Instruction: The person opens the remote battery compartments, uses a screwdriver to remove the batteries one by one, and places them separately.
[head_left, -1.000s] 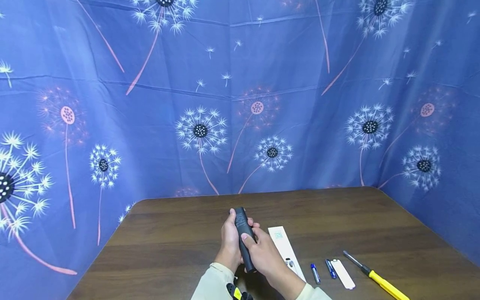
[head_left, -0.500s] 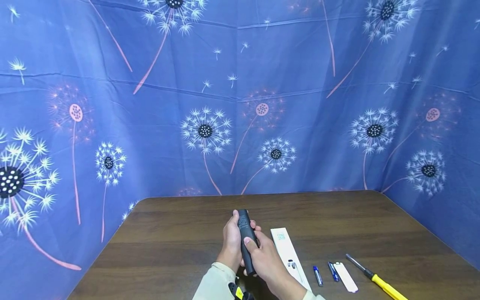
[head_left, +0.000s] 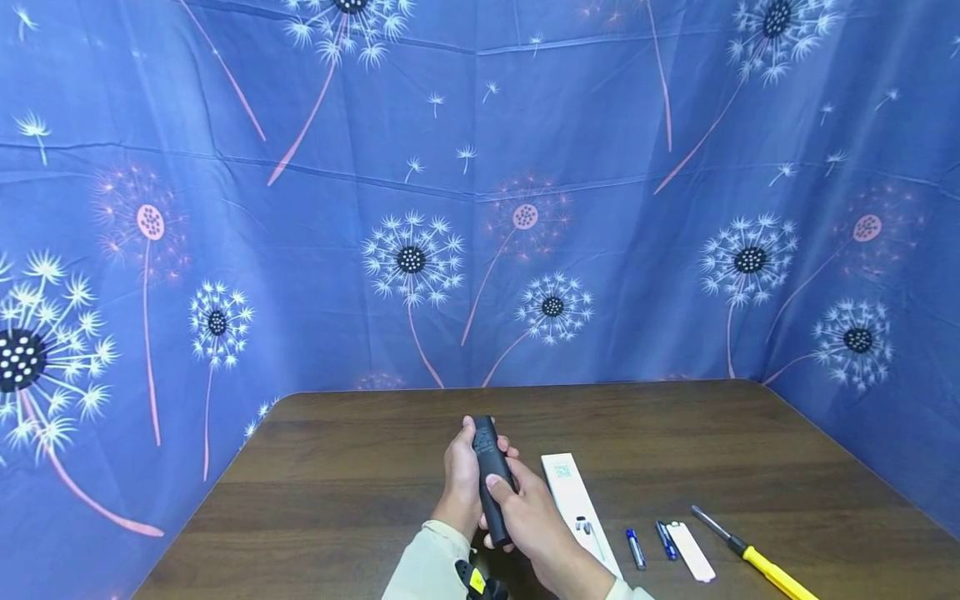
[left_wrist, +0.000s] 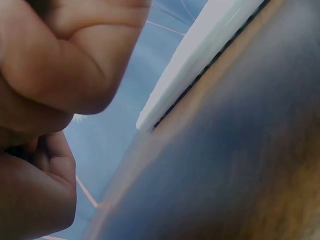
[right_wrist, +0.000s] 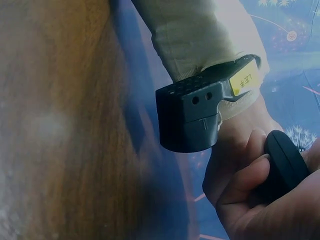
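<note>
Ylw-hndl screwdriver (head_left: 752, 557) on brn tbl (head_left: 337, 467), blue cloth (head_left: 307, 267) behind.

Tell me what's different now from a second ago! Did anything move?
Hardly anything! The head view shifted slightly, so the brown wooden table looks a little farther right in the picture. Nothing was picked up or let go. The left hand and right hand still hold the long black remote-shaped object; the long flat white box and yellow-handled metal screwdriver lie where they were.

Pale sleeves (head_left: 429, 560), perhaps cream; black wrist camera (right_wrist: 187, 122), yellow label (right_wrist: 243, 78).
</note>
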